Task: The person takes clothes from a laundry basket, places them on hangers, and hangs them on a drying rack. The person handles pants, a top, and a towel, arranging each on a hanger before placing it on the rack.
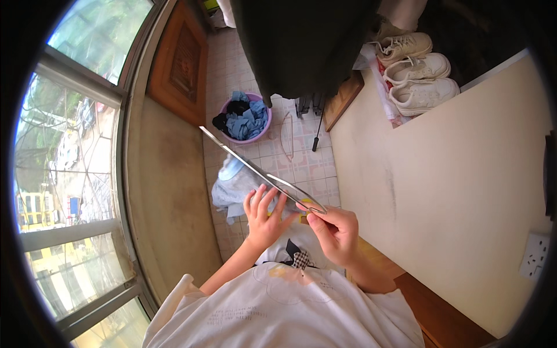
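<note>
My right hand [334,232] pinches one end of a thin metal clothes hanger [248,163] between thumb and fingers. The hanger slants up and to the left from there, seen nearly edge-on. My left hand [267,215] has its fingers spread just below the hanger; its fingertips are close to the metal, and whether they touch it I cannot tell. Behind and below the hands lies a bunched light blue and grey cloth [228,189], partly hidden by the hanger and my fingers.
A purple basin [270,117] of blue and black clothes stands on the tiled floor, near another hanger [292,139]. Dark cloth [304,48] hangs ahead. White shoes [424,95] stand on a ledge at the right. A window [69,165] and a wooden panel [185,61] are at the left.
</note>
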A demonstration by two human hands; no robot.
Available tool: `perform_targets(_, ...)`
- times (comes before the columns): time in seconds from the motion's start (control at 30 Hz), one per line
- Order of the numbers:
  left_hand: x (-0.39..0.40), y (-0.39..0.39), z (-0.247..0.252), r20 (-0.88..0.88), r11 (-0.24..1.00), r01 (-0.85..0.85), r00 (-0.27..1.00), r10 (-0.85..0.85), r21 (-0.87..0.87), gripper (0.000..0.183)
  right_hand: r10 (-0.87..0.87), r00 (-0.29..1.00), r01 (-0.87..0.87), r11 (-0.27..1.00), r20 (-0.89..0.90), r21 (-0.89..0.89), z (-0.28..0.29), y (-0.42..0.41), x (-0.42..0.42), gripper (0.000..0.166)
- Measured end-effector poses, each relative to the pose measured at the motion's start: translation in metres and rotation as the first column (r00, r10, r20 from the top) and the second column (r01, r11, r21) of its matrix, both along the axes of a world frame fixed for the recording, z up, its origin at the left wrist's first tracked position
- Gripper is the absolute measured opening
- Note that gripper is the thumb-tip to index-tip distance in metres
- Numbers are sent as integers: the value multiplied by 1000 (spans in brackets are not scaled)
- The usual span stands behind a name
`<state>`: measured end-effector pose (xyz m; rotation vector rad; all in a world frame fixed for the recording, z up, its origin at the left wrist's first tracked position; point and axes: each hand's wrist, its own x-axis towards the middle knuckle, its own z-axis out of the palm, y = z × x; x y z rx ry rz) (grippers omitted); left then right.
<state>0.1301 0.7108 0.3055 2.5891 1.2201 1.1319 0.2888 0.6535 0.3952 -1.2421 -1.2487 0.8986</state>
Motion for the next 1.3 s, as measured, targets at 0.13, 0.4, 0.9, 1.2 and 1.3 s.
perform_targets(0.13,-7,27,6,98,987,104,988,-116,118,20,146,988,-150,987,-58,-65,22,20,1,25)
perform_targets(0.4,12,0,56,118,921,333,925,-361,202,12,247,926,-300,940,-285,-161,38,107,5,25)
perform_targets(0.9,59,25,41,517,900,293,851,-91,-324,3,200,979,-201,970,20,139,127,91,42,22)
perform_targets(1.2,36,62,112,470,975,32,873,-134,219,17,83,996,-81,995,-32,56,93,44,89,25)
perform_targets(1.3,19,66,176,754,913,197,638,157,-356,28,-19,981,7,998,-193,-59,58,29,119,23)
